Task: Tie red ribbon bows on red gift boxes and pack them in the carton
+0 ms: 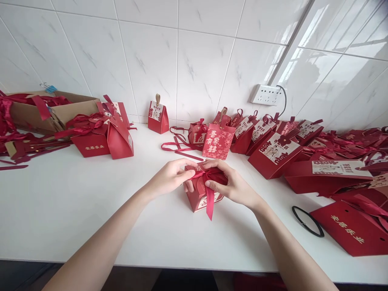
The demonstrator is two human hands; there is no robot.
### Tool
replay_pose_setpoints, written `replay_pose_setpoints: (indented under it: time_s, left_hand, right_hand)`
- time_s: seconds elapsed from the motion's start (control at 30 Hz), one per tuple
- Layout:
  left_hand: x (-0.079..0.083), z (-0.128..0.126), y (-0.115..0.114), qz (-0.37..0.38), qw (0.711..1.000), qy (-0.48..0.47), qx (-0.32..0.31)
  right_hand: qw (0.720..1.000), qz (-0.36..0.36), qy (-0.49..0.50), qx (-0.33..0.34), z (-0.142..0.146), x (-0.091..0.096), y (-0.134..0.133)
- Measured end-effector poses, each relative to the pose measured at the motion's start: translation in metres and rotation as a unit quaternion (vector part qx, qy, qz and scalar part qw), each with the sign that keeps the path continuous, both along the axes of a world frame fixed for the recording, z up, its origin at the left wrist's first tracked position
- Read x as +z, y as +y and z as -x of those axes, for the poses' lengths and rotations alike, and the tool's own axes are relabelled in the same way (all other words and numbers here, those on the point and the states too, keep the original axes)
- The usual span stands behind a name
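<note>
A small red gift box [194,198] with cream and gold print stands on the white table in front of me. A red satin ribbon [210,202] crosses its top, and one tail hangs down the front. My left hand [174,176] is at the box's left side, thumb and fingers closed on a ribbon end near the top. My right hand [232,184] curls over the right side, its thumb and fingers closed around the ribbon by the knot. The fingers partly hide the ribbon's loops and the box lid.
Many red gift boxes [275,153] crowd the right side, with a black ring [307,221] near them. At the left are more red boxes [92,141] and a cardboard carton [71,107] with ribbons. Loose ribbons [176,146] lie behind my hands. A power strip [266,94] is on the tiled wall.
</note>
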State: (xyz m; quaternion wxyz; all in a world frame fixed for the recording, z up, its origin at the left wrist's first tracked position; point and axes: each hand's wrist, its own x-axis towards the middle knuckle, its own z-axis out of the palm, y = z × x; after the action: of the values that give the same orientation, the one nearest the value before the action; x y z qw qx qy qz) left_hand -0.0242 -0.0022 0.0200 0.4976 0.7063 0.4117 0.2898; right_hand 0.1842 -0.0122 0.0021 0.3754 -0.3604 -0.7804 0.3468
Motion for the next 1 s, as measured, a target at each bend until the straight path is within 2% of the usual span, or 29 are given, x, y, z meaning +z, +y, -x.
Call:
replay_pose_setpoints:
  time_s: [0.33, 0.6, 0.87, 0.93, 1.0]
  left_hand:
    - [-0.0032, 0.0003, 0.0002, -0.121, 0.99, 0.023, 0.065]
    - [-0.0038, 0.0002, -0.0019, -0.037, 0.997, 0.033, 0.062]
    - [0.0035, 0.0045, -0.0013, 0.065, 0.995, 0.041, -0.057]
    - [0.0023, 0.0044, -0.0014, 0.043, 0.995, 0.073, -0.055]
    - [-0.0017, 0.0032, -0.0012, -0.027, 0.992, 0.121, -0.012]
  right_hand:
    - [1.0, -0.001, -0.001, -0.004, 0.0002, -0.0003, -0.0002]
    - [1.0, -0.017, -0.013, 0.0, -0.0004, 0.0009, 0.0006]
    - [1.0, -0.015, -0.027, -0.004, -0.0033, 0.0028, 0.0009]
    - [0.999, -0.022, -0.04, 0.007, -0.0053, 0.005, 0.0009]
    - [0.998, -0.027, -0.053, 0.011, -0.0069, 0.0068, 0.0005]
